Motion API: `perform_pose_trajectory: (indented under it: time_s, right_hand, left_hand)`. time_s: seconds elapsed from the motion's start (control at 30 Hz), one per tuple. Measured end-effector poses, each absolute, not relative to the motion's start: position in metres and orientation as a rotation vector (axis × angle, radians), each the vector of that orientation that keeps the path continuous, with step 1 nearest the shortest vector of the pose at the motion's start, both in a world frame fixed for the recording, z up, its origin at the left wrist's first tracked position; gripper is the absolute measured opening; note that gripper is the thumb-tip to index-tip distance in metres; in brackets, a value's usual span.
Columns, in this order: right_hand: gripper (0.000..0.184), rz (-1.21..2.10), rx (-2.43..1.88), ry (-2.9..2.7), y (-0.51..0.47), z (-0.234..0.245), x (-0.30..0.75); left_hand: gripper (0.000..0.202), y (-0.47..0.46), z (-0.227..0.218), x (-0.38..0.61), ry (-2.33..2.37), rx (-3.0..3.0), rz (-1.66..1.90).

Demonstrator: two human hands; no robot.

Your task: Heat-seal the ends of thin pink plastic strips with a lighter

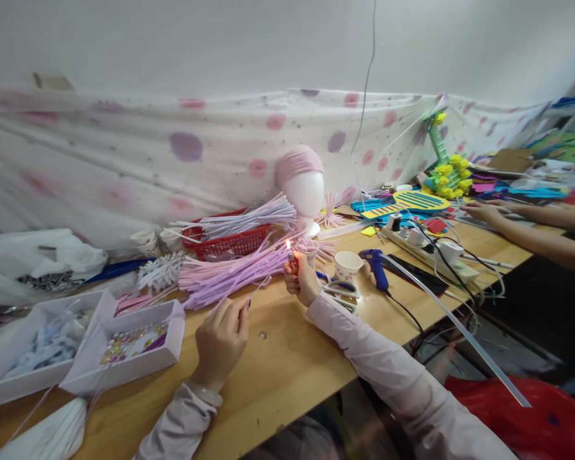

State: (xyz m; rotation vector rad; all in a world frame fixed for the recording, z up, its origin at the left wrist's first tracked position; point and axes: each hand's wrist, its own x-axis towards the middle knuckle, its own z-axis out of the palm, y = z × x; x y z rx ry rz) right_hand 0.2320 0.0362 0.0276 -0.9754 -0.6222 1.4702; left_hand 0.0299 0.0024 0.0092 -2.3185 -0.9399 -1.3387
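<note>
My right hand (303,281) is closed around a red lighter (292,263), and a small flame burns at its top. My left hand (223,335) hovers over the table to the left, fingers curled together in a pinch; whatever lies between them is too small to make out. Just beyond both hands lies a heap of pink and purple fuzzy stems (230,271). Behind the lighter is a paper cup (307,248), partly covered by my hand. A pair of scissors (342,291) rests on the table beside my right wrist.
White boxes (172,351) of beads and small parts stand left. A red basket (225,246) holds pale stems, near a foam head (306,191) with a pink band. Rightward are a white cup (348,265), a blue glue gun (377,269), a power strip (431,255) and another person's hands (483,212).
</note>
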Motion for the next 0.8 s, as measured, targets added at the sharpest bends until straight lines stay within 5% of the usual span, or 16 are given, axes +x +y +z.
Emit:
perform_pose_trajectory:
  time_s: [0.8]
  right_hand:
    - [0.041, 1.438, -1.066, -0.628, 0.026, 0.028, 0.213]
  left_hand:
    - [0.013, 0.004, 0.008, 0.029, -0.964, -2.31, -1.349]
